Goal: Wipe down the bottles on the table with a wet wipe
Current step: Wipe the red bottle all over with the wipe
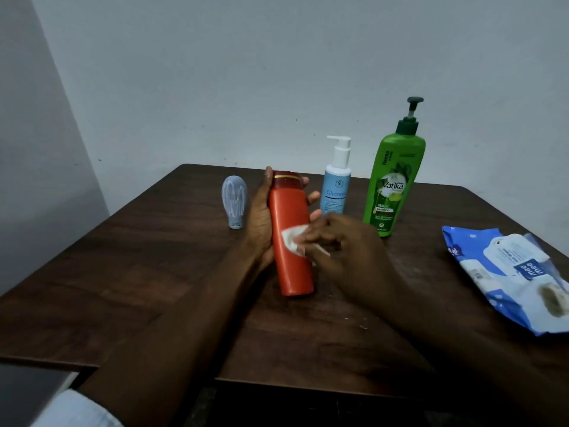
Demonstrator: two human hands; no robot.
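Small grey-blue bottle (pixel 234 201): stands cap-down on the dark wooden table (pixel 123 272), just left of the gripping hand, not touching it

Left hand (pixel 261 217): closed around the orange bottle (pixel 291 238) from its left side and from behind, thumb tip beside the dark red cap, fingertips showing past the bottle's right edge. The bottle is tilted, cap end away from the person, base end nearer; whether the base touches the table cannot be told

Right hand (pixel 341 245): fingers pinched on a white wet wipe (pixel 294 240) and pressing it against the orange bottle's front face, about mid-body, just below the left hand's fingertips. The hand is motion-blurred

Light blue pump bottle (pixel 336 188): upright, white pump head, just right of and behind the grip, beyond the right hand's knuckles

Green pump bottle (pixel 392 183): upright, dark green pump, further right of the grip, label reading "Vatika"

Wipes packet (pixel 508 275): blue and white, lying flat well right of both hands, near the table's right edge
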